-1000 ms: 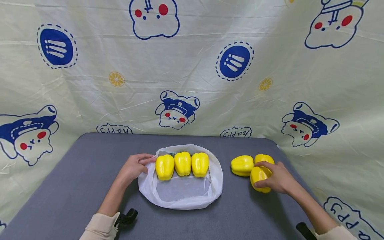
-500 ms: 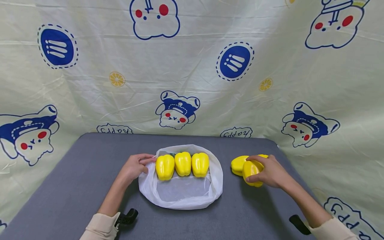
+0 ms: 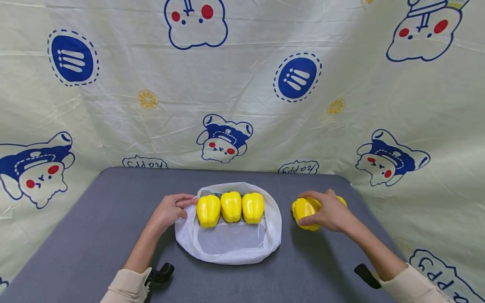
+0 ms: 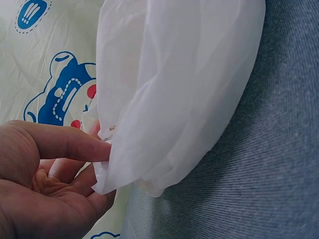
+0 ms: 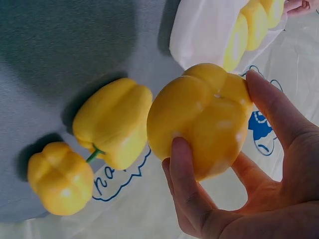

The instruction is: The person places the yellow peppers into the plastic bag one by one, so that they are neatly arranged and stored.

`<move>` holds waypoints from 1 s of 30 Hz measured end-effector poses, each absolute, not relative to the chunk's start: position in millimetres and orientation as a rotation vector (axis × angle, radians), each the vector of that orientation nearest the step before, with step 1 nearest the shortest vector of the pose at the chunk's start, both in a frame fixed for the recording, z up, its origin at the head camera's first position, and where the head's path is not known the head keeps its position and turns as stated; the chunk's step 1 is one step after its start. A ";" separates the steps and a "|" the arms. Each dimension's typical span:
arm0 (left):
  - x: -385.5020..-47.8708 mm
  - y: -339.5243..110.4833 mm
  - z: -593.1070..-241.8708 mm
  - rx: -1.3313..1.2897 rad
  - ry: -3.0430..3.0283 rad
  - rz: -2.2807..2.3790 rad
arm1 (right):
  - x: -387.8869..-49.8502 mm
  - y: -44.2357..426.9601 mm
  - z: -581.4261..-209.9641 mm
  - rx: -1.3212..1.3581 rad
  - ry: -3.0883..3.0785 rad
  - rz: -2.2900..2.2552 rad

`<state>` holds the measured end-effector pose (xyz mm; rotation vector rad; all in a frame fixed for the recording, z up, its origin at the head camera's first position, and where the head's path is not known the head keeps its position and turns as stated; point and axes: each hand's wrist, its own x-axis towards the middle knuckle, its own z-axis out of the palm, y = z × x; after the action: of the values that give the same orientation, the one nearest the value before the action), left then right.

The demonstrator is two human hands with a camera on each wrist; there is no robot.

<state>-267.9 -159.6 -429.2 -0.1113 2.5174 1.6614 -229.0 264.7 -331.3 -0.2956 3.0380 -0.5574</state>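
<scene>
**Right hand (image 3: 329, 210) holds a glossy pepper (image 5: 199, 119) close to two others**

A slip seems the likeliest trouble: the held pepper looks slick, and mainly the finger ends press it, so a weak squeeze could let it roll free. A low swing might also knock the lying pepper (image 5: 114, 122) or the end-on pepper (image 5: 61, 178), both near the right fingertips; whether the first touches the held one, I cannot tell. Too sharp a tug from the left hand (image 3: 170, 212) could crumple the thin white bag (image 3: 242, 257) or disturb the row of three peppers (image 3: 231, 207) inside, whose nearest one sits just beside the left fingertips.

The right hand is off the table (image 3: 113, 235), thumb on the near side, fingers curled round the far side. The bag's mouth lies leftward of those fingertips, apart from them. The left fingers pinch its rim, that forearm slanting up from below.
</scene>
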 end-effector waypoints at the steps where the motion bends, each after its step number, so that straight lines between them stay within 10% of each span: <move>1: -267.6 -159.8 -429.2 -0.114 2.518 1.660 | -229.3 262.3 -330.9 -0.300 3.039 -0.559; 30: -268.0 -160.6 -429.4 -0.124 2.501 1.669 | -240.4 195.9 -331.6 -0.398 2.996 -0.664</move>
<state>-268.0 -160.6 -429.4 -0.1238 2.5008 1.6691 -240.4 195.9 -331.6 -0.3985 2.9961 -0.6639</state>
